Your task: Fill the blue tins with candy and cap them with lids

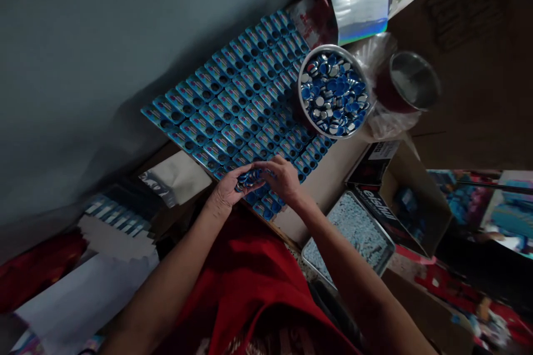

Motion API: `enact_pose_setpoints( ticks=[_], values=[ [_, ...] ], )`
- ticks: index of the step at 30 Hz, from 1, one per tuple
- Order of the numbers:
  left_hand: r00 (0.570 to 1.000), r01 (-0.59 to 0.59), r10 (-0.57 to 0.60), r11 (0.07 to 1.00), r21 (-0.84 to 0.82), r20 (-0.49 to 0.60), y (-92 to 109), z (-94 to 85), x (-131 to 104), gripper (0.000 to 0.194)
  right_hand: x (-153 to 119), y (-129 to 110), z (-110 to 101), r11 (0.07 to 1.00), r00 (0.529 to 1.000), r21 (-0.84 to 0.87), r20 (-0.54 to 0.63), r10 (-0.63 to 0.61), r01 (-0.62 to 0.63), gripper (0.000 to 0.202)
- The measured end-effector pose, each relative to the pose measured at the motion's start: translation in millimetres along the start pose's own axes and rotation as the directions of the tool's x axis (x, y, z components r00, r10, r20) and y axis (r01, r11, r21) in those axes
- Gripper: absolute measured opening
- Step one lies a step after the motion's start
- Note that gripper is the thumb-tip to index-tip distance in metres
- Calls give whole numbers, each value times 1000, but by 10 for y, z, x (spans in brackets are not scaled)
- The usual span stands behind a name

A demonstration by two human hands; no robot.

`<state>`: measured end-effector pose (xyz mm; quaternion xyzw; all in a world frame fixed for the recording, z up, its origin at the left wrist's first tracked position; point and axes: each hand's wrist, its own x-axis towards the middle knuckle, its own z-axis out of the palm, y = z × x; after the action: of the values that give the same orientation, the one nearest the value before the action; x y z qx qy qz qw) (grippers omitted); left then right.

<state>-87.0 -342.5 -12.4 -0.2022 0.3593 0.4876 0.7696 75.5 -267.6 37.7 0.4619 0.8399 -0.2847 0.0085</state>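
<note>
Rows of blue cards (233, 86), many with a dark round spot, cover the slanted table. A metal bowl (300, 94) full of blue and silver caps (337, 89) stands on the right part of the rows. At the table's near edge my left hand (229, 186) is cupped around several blue and silver caps (249, 178). My right hand (283, 177) meets it from the right, its fingers bent over the same caps. Whether its fingertips pinch one cap is too small to tell.
An empty-looking metal pot (414, 80) and plastic bags stand beyond the bowl. A tray of small pale pieces (353, 233) and an open carton (400, 199) lie to the right. White sheets (87, 299) are at lower left; a wall (83, 22) rises behind.
</note>
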Motion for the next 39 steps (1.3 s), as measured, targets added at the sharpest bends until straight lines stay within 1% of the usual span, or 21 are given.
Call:
enact_pose_setpoints(
  ticks=[1,2,5,7,9,10,12,14,17,20,23,26,28,29,30,31,32,33,34,36,39],
  values=[
    [1000,5,-5,1000,-4,-12,-31,0,15,21,-19,-3,43,999,1000,31,2,-11,11,19],
    [1000,13,-13,1000,-6,-18,-63,-7,27,20,-37,9,91,998,1000,69,-4,7,-7,16],
    [1000,9,-9,1000,-2,-14,-130,-51,11,20,-75,98,216,955,988,268,-50,143,-125,13],
    [1000,-21,21,1000,5,-12,-114,-82,-56,21,-51,156,247,900,969,393,-68,236,-191,16],
    [998,-62,62,998,4,-7,-32,-112,-162,21,39,182,241,881,950,415,-103,295,-229,19],
    [996,-86,86,996,2,-3,31,-131,-224,22,105,179,233,894,947,381,-117,299,-235,19],
    [990,-144,144,990,2,-7,183,-192,-345,24,261,138,227,943,960,244,-108,258,-226,16],
    [979,-201,201,980,0,-38,342,-281,-442,24,420,65,241,974,974,52,-38,224,-222,12],
    [965,-255,254,967,-16,-70,525,-417,-506,24,629,-38,273,944,961,-210,60,272,-254,9],
    [963,-267,265,963,-47,-45,580,-467,-479,24,822,-65,260,896,930,-335,121,347,-291,15],
    [970,-238,241,966,-99,17,509,-433,-429,27,953,-73,185,881,922,-376,145,360,-285,25],
    [978,-184,196,972,-145,66,380,-399,-400,29,910,-168,92,883,936,-398,134,325,-249,25],
    [982,-159,173,974,-163,79,303,-399,-386,28,773,-271,59,909,963,-368,106,249,-195,19],
    [982,-151,167,975,-165,84,273,-404,-377,28,687,-324,57,940,982,-314,89,165,-130,16],
    [983,-150,166,975,-164,84,247,-410,-367,28,600,-372,65,970,996,-241,72,51,-33,15],
    [983,-152,166,975,-161,79,226,-416,-355,28,518,-414,82,984,995,-157,55,-79,87,15],
    [984,-153,165,976,-158,68,207,-420,-342,27,449,-446,106,976,978,-74,40,-204,206,16],
    [986,-149,159,977,-155,53,190,-422,-328,26,395,-470,135,954,953,-3,31,-300,300,16],
    [988,-142,150,978,-154,40,172,-421,-315,25,356,-483,165,934,934,49,31,-355,353,15],
    [991,-127,132,980,-151,26,134,-411,-298,24,315,-484,220,922,928,123,25,-372,366,10],
    [994,-103,106,986,-132,13,82,-394,-315,24,267,-435,255,942,960,199,13,-280,272,7]
  ],
)
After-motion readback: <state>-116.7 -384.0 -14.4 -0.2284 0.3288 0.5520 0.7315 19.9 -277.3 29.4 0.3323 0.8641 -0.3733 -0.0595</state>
